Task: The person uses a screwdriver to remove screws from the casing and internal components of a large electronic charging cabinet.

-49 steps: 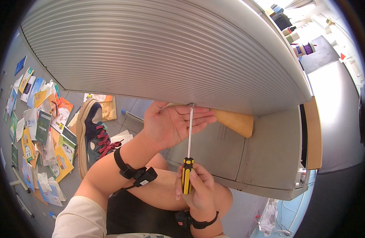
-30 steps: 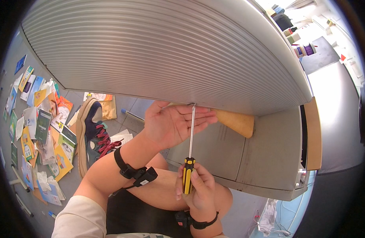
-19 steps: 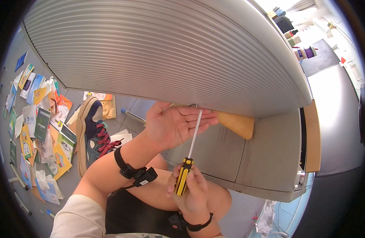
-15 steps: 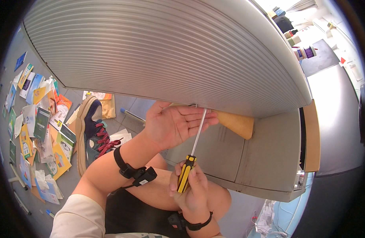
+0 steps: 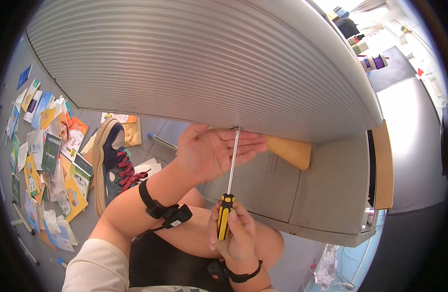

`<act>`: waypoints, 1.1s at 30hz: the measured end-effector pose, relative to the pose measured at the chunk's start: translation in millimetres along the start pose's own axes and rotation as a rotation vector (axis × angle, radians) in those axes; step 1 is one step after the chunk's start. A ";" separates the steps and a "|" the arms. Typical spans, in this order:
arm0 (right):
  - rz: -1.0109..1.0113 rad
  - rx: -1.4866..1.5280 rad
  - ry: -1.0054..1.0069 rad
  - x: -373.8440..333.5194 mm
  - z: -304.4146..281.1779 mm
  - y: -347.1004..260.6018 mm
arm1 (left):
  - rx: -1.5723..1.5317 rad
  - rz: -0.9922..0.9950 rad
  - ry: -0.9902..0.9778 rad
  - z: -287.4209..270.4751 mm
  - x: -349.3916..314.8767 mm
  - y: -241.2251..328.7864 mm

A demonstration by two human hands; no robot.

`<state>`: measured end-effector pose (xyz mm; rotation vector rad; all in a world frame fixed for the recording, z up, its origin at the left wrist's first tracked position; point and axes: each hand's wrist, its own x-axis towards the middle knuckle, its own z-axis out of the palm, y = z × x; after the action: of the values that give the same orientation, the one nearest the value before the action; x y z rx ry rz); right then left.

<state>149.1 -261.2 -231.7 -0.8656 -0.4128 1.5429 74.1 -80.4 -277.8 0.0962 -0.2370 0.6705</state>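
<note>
The right hand (image 5: 239, 241) is curled round the yellow-and-black handle of the screwdriver (image 5: 232, 165), thumb laid along it. The left hand (image 5: 207, 155) is spread with palm up, nothing seen in it, its fingers just under the lower edge of the ribbed panel (image 5: 195, 68). The shaft passes in front of those fingers, and its tip stands at a small fitting (image 5: 235, 128) on that edge; whether it is properly seated is too small to tell.

That crossing looks like the main hazard. The shaft leans a little to the right, so a push off the fitting's axis could make the tip skate out and jab the left fingers or scrape the panel. A poor seat in the fitting could chew its head instead. Should a small part come loose, a palm not squarely beneath could miss it.

What bears the panel's weight cannot be seen; if it sagged, the left fingers could be pinched. Beyond the fingers, a yellowish block (image 5: 291, 152) sits by the grey case (image 5: 333, 185), and knocking it might disturb things. Farther left, by the shoe (image 5: 107, 165), papers (image 5: 51, 153) cover the floor (image 5: 90, 120); a dropped part could vanish among them.
</note>
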 end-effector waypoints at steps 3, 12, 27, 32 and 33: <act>0.010 0.007 -0.006 -0.5 -1.3 1.3 | -0.016 -0.003 0.029 -2.2 0.5 0.2; 0.004 -0.077 0.101 0.6 11.7 -3.9 | -0.023 -0.002 0.002 0.5 -0.2 0.0; 0.025 0.020 0.013 1.2 0.0 -3.0 | -0.021 0.017 -0.017 -5.2 1.4 -0.8; -0.001 0.000 0.033 -1.4 0.2 4.8 | -0.050 0.019 -0.075 -12.2 -6.0 3.0; -0.034 -0.024 0.050 -2.0 -1.3 5.0 | 0.002 0.006 -0.031 -9.5 -6.3 3.6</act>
<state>146.6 -264.3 -235.5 -0.9094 -0.4086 1.4851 68.9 -79.9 -288.5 0.1078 -0.2661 0.6755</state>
